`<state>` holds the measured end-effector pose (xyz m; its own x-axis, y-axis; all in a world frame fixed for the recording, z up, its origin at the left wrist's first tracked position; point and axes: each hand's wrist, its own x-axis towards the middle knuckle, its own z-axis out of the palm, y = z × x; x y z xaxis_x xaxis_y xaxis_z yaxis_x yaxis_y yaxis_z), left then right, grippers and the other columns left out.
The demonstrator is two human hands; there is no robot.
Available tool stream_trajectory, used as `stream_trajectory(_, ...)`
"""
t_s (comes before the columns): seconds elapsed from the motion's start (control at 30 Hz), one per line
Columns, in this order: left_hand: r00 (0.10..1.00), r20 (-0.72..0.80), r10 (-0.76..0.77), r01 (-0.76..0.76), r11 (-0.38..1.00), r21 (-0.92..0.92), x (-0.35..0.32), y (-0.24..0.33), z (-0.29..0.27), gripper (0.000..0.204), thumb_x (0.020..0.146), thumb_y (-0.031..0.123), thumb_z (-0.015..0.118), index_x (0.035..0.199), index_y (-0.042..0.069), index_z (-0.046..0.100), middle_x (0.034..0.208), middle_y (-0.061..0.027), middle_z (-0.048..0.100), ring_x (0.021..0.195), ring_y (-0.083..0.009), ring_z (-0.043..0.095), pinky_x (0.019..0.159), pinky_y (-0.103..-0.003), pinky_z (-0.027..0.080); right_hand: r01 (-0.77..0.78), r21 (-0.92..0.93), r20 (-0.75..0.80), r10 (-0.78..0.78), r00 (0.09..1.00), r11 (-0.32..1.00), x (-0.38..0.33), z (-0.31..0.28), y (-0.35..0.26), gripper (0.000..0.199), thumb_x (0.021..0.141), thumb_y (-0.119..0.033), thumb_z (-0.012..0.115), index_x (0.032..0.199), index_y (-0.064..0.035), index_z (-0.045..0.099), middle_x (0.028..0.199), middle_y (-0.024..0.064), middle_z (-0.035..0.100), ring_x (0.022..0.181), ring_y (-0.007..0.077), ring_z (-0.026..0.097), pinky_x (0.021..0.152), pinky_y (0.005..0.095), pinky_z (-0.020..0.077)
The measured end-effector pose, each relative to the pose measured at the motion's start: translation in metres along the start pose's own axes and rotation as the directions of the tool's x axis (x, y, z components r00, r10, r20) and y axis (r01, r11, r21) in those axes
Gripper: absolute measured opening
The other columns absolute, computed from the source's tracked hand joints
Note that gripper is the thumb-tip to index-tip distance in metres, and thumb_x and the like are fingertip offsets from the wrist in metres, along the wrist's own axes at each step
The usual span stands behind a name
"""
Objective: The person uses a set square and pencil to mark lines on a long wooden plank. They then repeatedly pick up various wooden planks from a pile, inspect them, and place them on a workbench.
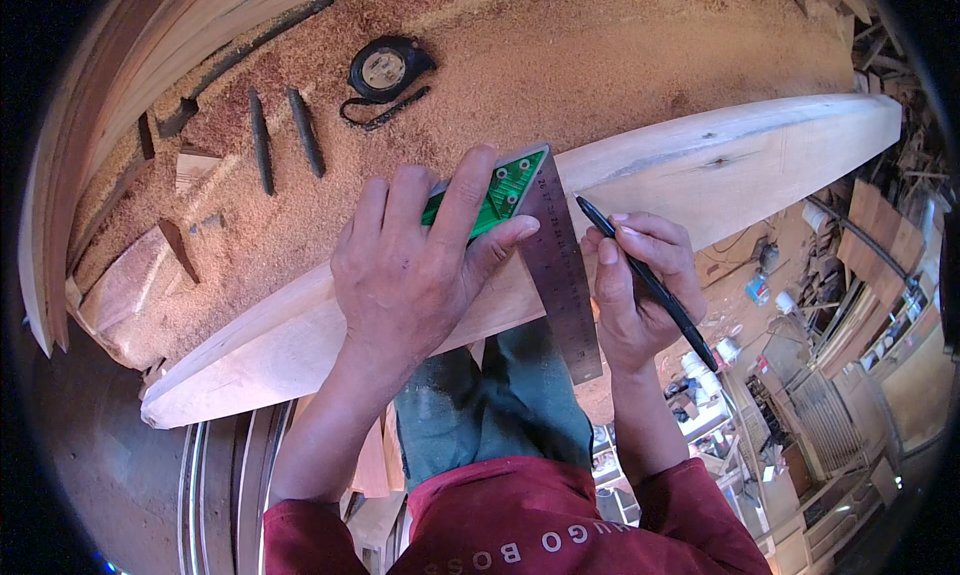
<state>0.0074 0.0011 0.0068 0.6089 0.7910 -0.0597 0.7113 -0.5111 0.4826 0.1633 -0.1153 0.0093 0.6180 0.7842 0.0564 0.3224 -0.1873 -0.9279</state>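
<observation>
A long pale wooden board (pixel 740 170) with tapering ends lies across the view in front of me. My left hand (pixel 410 245) is closed round the green handle of a try square (pixel 565 265), pressing it to the board's far edge. The square's metal blade runs across the board toward me and sticks out past the near edge. In my right hand (pixel 650 285) is a black pen (pixel 655 290), pinched between thumb and fingers. Its tip points at the board just right of the blade; whether it touches the wood I cannot tell.
Sawdust covers the workbench (pixel 600 55) beyond the board. On it lie a black tape measure (pixel 385 70) with a strap, two dark narrow strips (pixel 305 133) and wood offcuts (pixel 130 275). Curved planks (pixel 95 105) stand at the left. Clutter (pixel 790 375) covers the floor at the right.
</observation>
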Motion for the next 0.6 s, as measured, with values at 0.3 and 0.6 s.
stream_trajectory(0.3,1.000,-0.012,0.000,0.000,1.000,-0.012,-0.0010,-0.0006,0.0016,0.058,0.079,0.052,0.073,0.122,0.015,0.065,0.083,-0.0081,0.055,0.075,-0.0255,0.057,0.060,-0.037,0.047,0.033,-0.024,-0.013,-0.033,0.999,0.999,-0.0010,0.0022,0.0008,0.020,0.077,0.006,0.075,0.096,0.0006,0.069,0.094,0.0172,0.070,0.084,0.0231,0.068,0.072,0.0294,0.0549)
stream_trajectory(0.6,1.000,0.008,-0.012,0.012,1.000,-0.001,-0.0014,0.0000,0.0006,0.058,0.078,0.053,0.072,0.123,0.016,0.065,0.084,-0.0083,0.057,0.077,-0.0257,0.059,0.062,-0.038,0.048,0.024,-0.039,-0.009,-0.025,1.000,0.999,-0.0016,0.0008,0.0005,0.021,0.076,0.004,0.076,0.096,-0.0001,0.069,0.093,0.0165,0.070,0.084,0.0238,0.068,0.073,0.0301,0.0544)
